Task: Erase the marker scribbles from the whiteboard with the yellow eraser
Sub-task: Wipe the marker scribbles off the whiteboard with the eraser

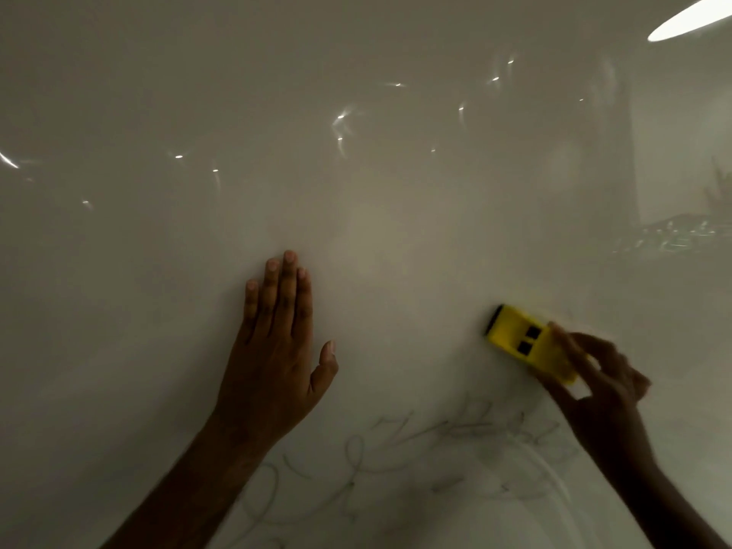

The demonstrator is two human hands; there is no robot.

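Observation:
The whiteboard (356,172) fills the whole view. Faint grey marker scribbles (416,461) run across its lower middle, between my two forearms. My left hand (277,350) lies flat on the board with its fingers together and the thumb out, holding nothing. My right hand (598,394) grips the yellow eraser (527,342) at its lower right end. The eraser is tilted, blurred by motion, and lies against the board above the right end of the scribbles. It has two black squares on its back and a dark strip at its upper left end.
The glossy board reflects a bright ceiling light (689,19) at the top right, several small glints across the upper half, and dim room shapes (681,231) at the right edge.

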